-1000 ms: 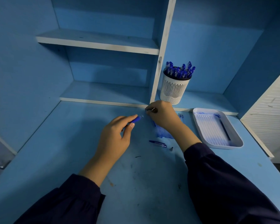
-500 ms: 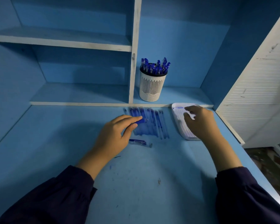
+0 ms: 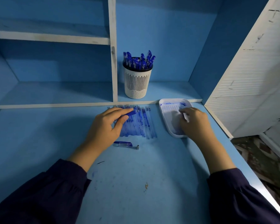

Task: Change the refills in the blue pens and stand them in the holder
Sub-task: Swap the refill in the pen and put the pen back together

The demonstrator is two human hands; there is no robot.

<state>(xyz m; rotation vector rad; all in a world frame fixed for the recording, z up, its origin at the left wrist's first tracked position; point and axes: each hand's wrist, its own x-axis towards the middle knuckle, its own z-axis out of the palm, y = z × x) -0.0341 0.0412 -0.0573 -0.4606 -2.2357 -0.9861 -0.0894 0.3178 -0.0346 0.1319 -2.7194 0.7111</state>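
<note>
Right hand (image 3: pixel 196 123) had swung off the left one and over to the white tray (image 3: pixel 164 104) compared with a second back, and it had sunk a bit deeper into it than half a second ago. Left hand (image 3: pixel 107 126) hadn't budged: thumb and fingers were clamped on the blue pen barrel (image 3: pixel 131 113), held just above the row of refills (image 3: pixel 142 125) lying on the desk (image 3: pixel 152 175).

We reckoned we were mid-swap, ditching the old refill. A pale thin stick (image 3: pixel 185 116) showed at the right fingertips in the tray, but we couldn't tell if the fingers were pinching it or had let go.

Another pen piece (image 3: pixel 123 144) lay near the left wrist, with a tiny dark bit (image 3: pixel 137 147) just beside it. The holder (image 3: pixel 137 84) stood on the low shelf behind, already stuffed with pens (image 3: pixel 139 62).

Next up, by our guess: bring the right hand back, pick one refill off the row, and feed it straight into the barrel.
</note>
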